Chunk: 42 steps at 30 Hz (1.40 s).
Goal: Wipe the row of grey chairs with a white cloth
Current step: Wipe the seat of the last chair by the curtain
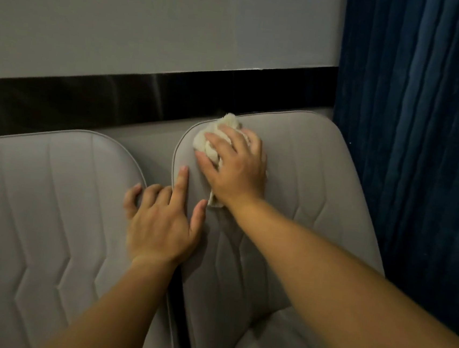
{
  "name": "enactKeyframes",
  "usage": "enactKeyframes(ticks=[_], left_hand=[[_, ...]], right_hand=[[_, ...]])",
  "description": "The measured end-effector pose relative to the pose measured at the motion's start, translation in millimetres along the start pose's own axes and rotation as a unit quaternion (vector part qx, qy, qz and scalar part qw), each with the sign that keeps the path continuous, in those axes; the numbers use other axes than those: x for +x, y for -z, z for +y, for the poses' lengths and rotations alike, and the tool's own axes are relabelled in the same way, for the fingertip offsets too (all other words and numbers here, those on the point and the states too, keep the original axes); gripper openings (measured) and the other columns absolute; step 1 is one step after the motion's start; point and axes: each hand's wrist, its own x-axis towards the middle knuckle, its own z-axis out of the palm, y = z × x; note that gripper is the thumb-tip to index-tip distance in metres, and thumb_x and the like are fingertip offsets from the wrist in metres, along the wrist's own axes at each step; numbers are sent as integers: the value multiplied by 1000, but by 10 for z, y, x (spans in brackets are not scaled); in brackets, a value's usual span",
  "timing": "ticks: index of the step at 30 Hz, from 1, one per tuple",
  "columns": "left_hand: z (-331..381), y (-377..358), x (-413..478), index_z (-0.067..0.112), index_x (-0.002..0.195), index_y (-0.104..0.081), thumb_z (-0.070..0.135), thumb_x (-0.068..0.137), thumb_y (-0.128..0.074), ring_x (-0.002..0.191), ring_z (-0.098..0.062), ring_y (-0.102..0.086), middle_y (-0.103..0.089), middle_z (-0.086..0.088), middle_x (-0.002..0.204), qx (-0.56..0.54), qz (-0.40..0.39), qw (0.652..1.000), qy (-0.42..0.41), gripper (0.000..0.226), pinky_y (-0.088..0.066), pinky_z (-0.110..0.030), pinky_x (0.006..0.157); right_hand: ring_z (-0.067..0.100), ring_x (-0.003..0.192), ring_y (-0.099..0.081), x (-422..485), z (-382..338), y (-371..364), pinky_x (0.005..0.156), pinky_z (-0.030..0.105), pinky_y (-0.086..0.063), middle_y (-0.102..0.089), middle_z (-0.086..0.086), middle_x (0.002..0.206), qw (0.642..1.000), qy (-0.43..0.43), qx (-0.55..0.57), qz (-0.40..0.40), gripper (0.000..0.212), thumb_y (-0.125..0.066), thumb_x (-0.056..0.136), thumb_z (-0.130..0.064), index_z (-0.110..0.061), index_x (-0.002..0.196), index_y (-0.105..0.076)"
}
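I see two grey padded chairs side by side from above. The right chair point(291, 185) is my landmark. My right hand point(235, 164) is high on its backrest, close under the top edge. The fingers are spread and bent over a bunched white cloth point(206, 143), clamping it against the padding. A corner of the cloth shows below the wrist.

My left hand point(159, 223) holds this chair's left edge, lower than the cloth. The index finger and thumb lie on the front face. The other fingers curl into the gap toward the left chair point(38, 197), and the little finger touches that chair's rim.

Behind the right chair is a grey wall point(153, 26) with a black strip point(89, 98) along its base. A dark blue curtain point(422, 136) hangs just to the chair's right.
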Motion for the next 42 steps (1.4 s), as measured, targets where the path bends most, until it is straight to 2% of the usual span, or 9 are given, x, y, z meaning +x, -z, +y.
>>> enactKeyframes(ticks=[5, 10, 13, 17, 23, 30, 34, 37, 42], left_hand=[[-15, 1, -9, 18, 156, -37, 63, 99, -15, 113, -29, -60, -72, -10, 106, -3, 6, 1000, -1, 76, -23, -46, 110], [-33, 40, -16, 18, 157, -35, 62, 98, -15, 115, -30, -60, -72, -10, 107, -4, -3, 1000, -3, 76, -23, -47, 112], [-28, 59, -17, 17, 156, -37, 61, 98, -18, 112, -31, -60, -71, -12, 106, -3, 4, 1000, 0, 75, -25, -49, 111], [-21, 46, -32, 17, 156, -36, 61, 98, -20, 113, -33, -59, -71, -14, 107, -2, 4, 1000, 2, 75, -26, -50, 111], [-18, 10, -32, 15, 156, -36, 60, 98, -23, 113, -35, -57, -71, -17, 106, -10, 14, 1000, 9, 74, -26, -51, 112], [-25, 3, -40, 17, 159, -29, 60, 100, -19, 120, -34, -53, -70, -16, 112, -4, 0, 1000, 6, 74, -20, -48, 114], [-28, 5, -40, 16, 158, -30, 60, 100, -18, 118, -36, -53, -70, -18, 111, -1, 5, 1000, 6, 73, -21, -49, 114], [-21, 11, -38, 16, 159, -28, 60, 101, -17, 118, -36, -53, -69, -18, 112, -1, 2, 1000, 6, 74, -21, -49, 114], [-17, 9, -31, 16, 159, -27, 60, 101, -20, 119, -36, -52, -69, -18, 111, -1, 2, 1000, 7, 73, -21, -50, 114]], right_hand=[[38, 108, -62, -968, 324, 126, 98, 46, -45, -70, 0, 117, 996, 66, 22, -61, 31, -68, 91, -46, -26, 113, -75], [37, 102, -64, -982, 761, 655, 83, 46, -52, -71, 2, 112, 977, 194, -33, -78, 26, -68, 88, -43, -25, 104, -77], [39, 110, -57, -408, 1020, 853, 86, 48, -50, -67, 9, 122, 994, 77, -76, -33, 35, -61, 94, -43, -20, 118, -72], [28, 130, -39, 182, 1119, 758, 104, 40, -37, -50, -3, 147, 991, -118, -52, -31, 44, -52, 97, -54, -31, 134, -61], [32, 114, -47, -224, 893, 314, 87, 40, -47, -61, -4, 132, 987, -153, -52, 13, 39, -57, 90, -49, -29, 122, -70], [28, 98, -54, -1869, 287, 332, 88, 33, -48, -69, -3, 109, 985, -146, 44, -75, 32, -65, 85, -43, -27, 110, -76], [27, 104, -56, -1714, 439, 503, 92, 28, -44, -70, -1, 114, 981, -183, 44, -48, 39, -60, 87, -48, -21, 108, -77], [29, 115, -53, -1480, 570, 457, 97, 26, -39, -66, 1, 126, 959, -282, 38, -10, 48, -54, 86, -53, -22, 117, -74], [27, 104, -49, -1902, 348, 250, 93, 31, -45, -68, -5, 117, 975, -204, 16, -86, 38, -60, 80, -39, -28, 113, -76]])
